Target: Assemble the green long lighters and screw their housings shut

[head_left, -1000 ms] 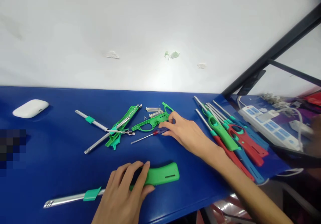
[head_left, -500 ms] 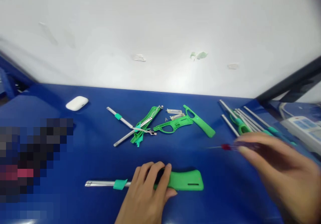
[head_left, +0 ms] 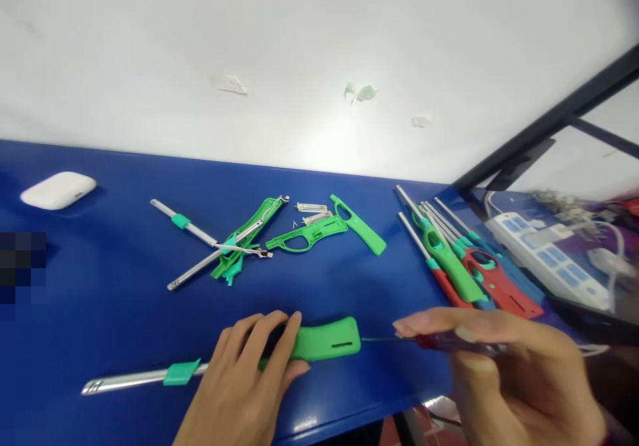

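At the blue table (head_left: pixel 124 319), left hand (head_left: pixel 247 373) around green lighter (head_left: pixel 327 339), right hand (head_left: pixel 529 366) around screwdriver (head_left: pixel 439 341), tip (head_left: pixel 367 339) newly beside the lighter.

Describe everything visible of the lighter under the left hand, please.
The lighter has a green, plastic-looking handle with a dark slot and a metal-looking tube wearing a green band. It lies on the table, tube pointing left. The left hand grips its mostly hidden middle; a screwdriver tip is near the handle's end, contact unclear.

green lighter (head_left: pixel 327 339) at 7 o'clock, midsection hidden under left hand (head_left: pixel 244 366), screwdriver (head_left: pixel 432 342) at 4 o'clock, handle partly covered by right hand (head_left: pixel 524 369), dark pixelated item (head_left: pixel 14 259) at 9 o'clock, cut off by frame edge
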{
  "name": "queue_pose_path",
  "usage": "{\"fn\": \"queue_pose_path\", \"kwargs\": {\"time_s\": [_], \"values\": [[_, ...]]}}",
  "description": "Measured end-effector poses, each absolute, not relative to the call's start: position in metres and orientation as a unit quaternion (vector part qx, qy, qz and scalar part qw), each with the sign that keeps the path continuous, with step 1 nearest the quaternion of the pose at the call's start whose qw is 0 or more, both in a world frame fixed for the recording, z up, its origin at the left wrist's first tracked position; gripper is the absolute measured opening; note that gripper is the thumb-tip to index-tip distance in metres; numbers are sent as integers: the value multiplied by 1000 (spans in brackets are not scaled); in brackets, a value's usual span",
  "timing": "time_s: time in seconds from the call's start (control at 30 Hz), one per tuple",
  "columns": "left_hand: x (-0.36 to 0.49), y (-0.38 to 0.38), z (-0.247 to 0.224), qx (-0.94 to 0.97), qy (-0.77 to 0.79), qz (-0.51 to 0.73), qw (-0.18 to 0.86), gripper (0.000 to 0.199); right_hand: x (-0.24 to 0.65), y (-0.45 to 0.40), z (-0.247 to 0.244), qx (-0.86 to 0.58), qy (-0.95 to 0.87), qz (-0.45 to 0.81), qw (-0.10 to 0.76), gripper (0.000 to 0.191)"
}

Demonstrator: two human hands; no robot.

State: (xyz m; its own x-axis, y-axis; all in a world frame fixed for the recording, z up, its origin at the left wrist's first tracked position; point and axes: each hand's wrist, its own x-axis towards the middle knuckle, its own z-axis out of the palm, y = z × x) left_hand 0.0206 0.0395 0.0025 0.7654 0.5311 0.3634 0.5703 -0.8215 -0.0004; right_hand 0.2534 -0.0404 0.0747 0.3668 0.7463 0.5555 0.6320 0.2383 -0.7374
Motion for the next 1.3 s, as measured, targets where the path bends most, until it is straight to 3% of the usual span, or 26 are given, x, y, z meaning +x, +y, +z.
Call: {"fn": "queue_pose_path", "kwargs": {"time_s": [0.1, 0.73, 1.13, 1.3], "values": [[20, 40, 1, -934, -302, -183, 53, 42, 243, -31, 75, -595, -542, 51, 591, 6], [23, 40, 4, -941, -282, -179, 47, 42, 252, -26, 67, -565, -581, 103, 577, 16], [24, 39, 7, -943, -280, -167, 64, 44, 255, -17, 70, -456, -734, 186, 468, 20], [25, 40, 8, -943, -282, -158, 77, 45, 246, -11, 76, -457, -722, 244, 460, 32]]}}
